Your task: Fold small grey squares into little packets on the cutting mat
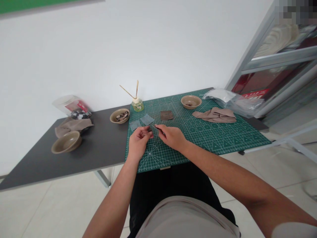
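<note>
My left hand [139, 140] is closed in a pinch over the green cutting mat [210, 135], with a small dark piece [149, 129] at its fingertips. Close by on the right, my right hand [172, 136] is also closed, around a small dark thing [158, 127] whose kind is too small to make out. The two sets of fingertips are a short gap apart. Just beyond them lie two bluish-grey squares [147, 119] and a brown square of cloth or sandpaper [166, 115], flat on the mat.
A bowl of small brown and white pieces [119, 116] stands left of a reed diffuser [137, 104]. Another bowl [191, 102], a crumpled brown cloth [216, 115] and a clear plastic bag [235, 100] are at right. At far left are a tilted bowl [66, 142] and a plastic tub [71, 105].
</note>
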{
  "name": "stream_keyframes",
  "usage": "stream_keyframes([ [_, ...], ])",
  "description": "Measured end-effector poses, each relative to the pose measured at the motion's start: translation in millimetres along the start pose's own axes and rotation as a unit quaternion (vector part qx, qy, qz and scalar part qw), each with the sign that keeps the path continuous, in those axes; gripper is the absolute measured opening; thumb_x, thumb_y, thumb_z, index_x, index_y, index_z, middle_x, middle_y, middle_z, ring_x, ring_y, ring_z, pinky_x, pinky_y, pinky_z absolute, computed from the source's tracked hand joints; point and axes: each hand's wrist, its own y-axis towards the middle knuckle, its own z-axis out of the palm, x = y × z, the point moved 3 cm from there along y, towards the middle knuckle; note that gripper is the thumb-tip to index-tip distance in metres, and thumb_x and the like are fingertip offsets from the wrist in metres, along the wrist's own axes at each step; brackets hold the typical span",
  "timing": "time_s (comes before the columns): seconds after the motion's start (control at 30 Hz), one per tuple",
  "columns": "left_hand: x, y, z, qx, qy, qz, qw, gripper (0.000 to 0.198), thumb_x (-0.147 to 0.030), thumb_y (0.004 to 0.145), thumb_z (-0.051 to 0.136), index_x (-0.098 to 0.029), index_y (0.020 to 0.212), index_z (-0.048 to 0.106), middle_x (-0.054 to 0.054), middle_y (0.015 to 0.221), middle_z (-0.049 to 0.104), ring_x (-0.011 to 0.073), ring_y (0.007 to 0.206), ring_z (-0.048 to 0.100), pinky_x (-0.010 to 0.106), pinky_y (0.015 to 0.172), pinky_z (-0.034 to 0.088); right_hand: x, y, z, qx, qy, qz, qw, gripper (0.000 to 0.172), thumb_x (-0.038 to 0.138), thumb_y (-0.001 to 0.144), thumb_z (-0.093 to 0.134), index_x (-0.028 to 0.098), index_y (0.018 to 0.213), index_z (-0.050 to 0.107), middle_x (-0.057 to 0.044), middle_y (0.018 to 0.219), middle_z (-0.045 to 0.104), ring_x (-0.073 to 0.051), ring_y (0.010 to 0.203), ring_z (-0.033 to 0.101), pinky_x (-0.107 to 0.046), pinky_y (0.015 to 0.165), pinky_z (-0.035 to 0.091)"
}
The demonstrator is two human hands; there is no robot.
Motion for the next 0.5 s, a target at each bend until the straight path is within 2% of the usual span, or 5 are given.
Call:
stream_keyframes([
  [0.13,-0.3,-1.5,2.4,0.022,0.054,-0.006,0.998,0.021,-0.032,0.072,0.073,-0.017,0.084,0.064,-0.002,0.069,0.067,0.0153,0.067,0.068,0.029,0.069,0.056,3.2,-2.0,-1.2,-0.022,-0.002,-0.070,0.997,0.029,0.018,0.094,0.051,0.016,0.121,0.062,-0.006,0.115,0.074,-0.017,0.088,0.073,-0.027,0.074,0.053],
  [0.3,-6.9,-6.2,0.3,-0.003,0.159,0.017,0.987,0.010,-0.027,0.075,0.068,-0.018,0.074,0.062,-0.002,0.061,0.067,0.0127,0.058,0.064,0.023,0.059,0.048,9.8,-4.1,-5.8,-0.050,-0.003,-0.151,0.987,0.030,0.017,0.096,0.048,0.018,0.122,0.064,-0.005,0.123,0.070,-0.015,0.099,0.071,-0.026,0.081,0.056],
  [0.4,-9.9,-7.7,-1.7,-0.026,0.197,0.018,0.980,0.005,-0.021,0.074,0.064,-0.019,0.070,0.063,-0.004,0.055,0.065,0.0117,0.053,0.061,0.021,0.056,0.046,11.5,-3.9,-5.1,-0.037,-0.011,-0.168,0.985,0.033,0.017,0.097,0.047,0.018,0.125,0.064,-0.005,0.126,0.068,-0.015,0.103,0.070,-0.027,0.084,0.057],
  [0.5,-9.9,-7.3,-2.1,-0.029,0.184,0.015,0.982,0.002,-0.020,0.072,0.065,-0.018,0.071,0.064,-0.004,0.056,0.066,0.0117,0.054,0.062,0.021,0.057,0.047,11.2,-3.5,-2.2,-0.017,-0.019,-0.167,0.986,0.034,0.017,0.097,0.047,0.019,0.128,0.062,-0.005,0.129,0.065,-0.016,0.104,0.070,-0.029,0.084,0.058],
])
